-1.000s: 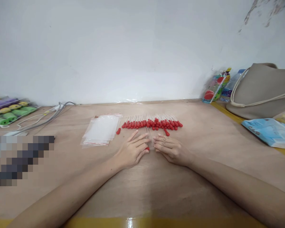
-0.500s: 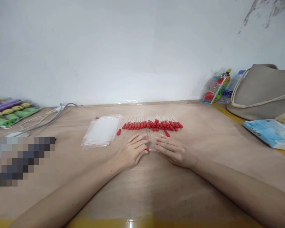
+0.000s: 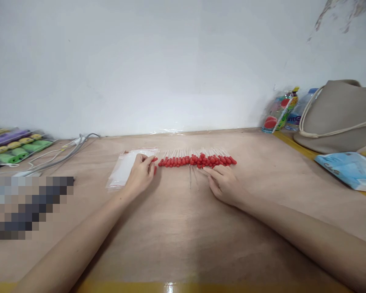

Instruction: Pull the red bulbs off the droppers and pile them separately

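Apparently, the step in hand is gathering single pieces: the left hand (image 3: pixel 142 171) has its fingers pinched together on a small, red, rubbery, teardrop-shaped bulb (image 3: pixel 154 159), beside a stack of clear plastic bags (image 3: pixel 118 171) left of the desk's (image 3: pixel 183 228) middle. The right hand (image 3: pixel 225 181) bends its fingers at the red-bulbed row of thin clear tubes (image 3: pixel 175 161) along the far edge; whether they grip anything, I cannot tell. The next move calls for a light, precise pinch

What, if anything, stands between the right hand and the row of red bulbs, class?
Nothing visible does: the right hand has its fingertips at the near edge of the row of red bulbs. The thin stems lie left of those fingertips, not between.
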The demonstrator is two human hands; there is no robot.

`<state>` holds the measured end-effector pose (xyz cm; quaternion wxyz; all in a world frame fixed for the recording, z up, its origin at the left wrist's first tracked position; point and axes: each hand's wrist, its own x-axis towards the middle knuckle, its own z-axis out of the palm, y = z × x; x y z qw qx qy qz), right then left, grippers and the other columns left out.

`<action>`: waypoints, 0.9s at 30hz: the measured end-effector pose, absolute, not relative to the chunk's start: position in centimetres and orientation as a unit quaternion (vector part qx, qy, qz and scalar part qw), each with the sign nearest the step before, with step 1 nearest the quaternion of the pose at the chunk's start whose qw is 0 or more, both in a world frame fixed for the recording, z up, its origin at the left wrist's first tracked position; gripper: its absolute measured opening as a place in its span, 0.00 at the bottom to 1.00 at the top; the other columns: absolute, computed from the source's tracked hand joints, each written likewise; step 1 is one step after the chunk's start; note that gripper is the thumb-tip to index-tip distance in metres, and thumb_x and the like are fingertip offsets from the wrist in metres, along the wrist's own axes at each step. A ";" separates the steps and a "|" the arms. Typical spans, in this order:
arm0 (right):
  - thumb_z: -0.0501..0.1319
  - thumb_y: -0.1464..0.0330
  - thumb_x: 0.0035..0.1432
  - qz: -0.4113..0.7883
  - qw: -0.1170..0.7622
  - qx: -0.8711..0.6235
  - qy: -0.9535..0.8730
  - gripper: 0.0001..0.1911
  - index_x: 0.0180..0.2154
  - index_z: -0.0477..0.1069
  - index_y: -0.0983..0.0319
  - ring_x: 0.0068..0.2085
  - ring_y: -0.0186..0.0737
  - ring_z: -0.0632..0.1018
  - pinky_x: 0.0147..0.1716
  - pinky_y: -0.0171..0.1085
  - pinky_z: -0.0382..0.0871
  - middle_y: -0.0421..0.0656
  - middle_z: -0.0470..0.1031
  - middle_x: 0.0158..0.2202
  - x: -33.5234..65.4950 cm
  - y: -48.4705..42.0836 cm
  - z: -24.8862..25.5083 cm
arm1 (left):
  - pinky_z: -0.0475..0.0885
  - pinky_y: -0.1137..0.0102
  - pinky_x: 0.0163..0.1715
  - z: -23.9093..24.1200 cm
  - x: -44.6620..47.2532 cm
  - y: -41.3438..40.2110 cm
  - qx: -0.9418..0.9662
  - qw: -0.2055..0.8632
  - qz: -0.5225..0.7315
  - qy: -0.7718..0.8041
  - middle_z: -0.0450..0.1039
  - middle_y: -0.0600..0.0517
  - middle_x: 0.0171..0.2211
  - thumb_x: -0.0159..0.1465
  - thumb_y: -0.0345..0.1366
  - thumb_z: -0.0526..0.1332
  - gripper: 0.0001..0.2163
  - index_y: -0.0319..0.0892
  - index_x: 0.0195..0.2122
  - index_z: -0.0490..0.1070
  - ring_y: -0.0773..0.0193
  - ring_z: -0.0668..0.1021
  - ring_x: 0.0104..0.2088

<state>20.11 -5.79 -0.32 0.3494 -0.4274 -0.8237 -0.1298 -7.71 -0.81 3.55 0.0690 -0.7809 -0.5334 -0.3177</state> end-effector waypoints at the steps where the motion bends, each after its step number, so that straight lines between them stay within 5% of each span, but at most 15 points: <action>1: 0.51 0.75 0.55 -0.127 0.347 -0.436 -0.820 0.13 0.42 0.68 0.65 0.34 0.38 0.68 0.35 0.38 0.59 0.45 0.70 0.31 19.9 -5.6 0.0 | 0.67 0.66 0.37 3.7 -8.2 -0.4 -0.771 0.063 -0.304 -0.556 0.64 0.48 0.33 0.61 0.34 0.50 0.12 0.38 0.42 0.68 0.61 0.70 0.34; 9: 0.52 0.76 0.52 -0.126 0.271 -0.488 -0.820 0.08 0.29 0.69 0.65 0.32 0.39 0.69 0.33 0.36 0.57 0.44 0.71 0.27 17.9 -4.2 0.4 | 0.66 0.65 0.34 2.8 -10.6 1.2 -0.748 0.048 -0.224 -0.623 0.71 0.49 0.31 0.59 0.44 0.53 0.15 0.41 0.44 0.65 0.57 0.72 0.33; 17: 0.52 0.68 0.57 -0.094 0.264 -0.481 -0.831 0.11 0.26 0.68 0.65 0.31 0.36 0.68 0.33 0.35 0.57 0.44 0.69 0.26 17.3 -4.6 0.0 | 0.64 0.64 0.41 3.0 -5.9 -0.3 -0.828 0.112 -0.262 -0.482 0.70 0.49 0.34 0.60 0.42 0.54 0.11 0.41 0.36 0.70 0.58 0.70 0.38; 27: 0.53 0.59 0.57 -0.091 0.288 -0.478 -0.825 0.15 0.34 0.69 0.64 0.34 0.39 0.70 0.33 0.37 0.54 0.44 0.72 0.31 17.8 -5.1 0.0 | 0.64 0.64 0.41 2.6 1.7 1.3 -0.859 0.052 -0.296 -0.414 0.71 0.49 0.37 0.60 0.41 0.55 0.10 0.42 0.40 0.68 0.59 0.71 0.40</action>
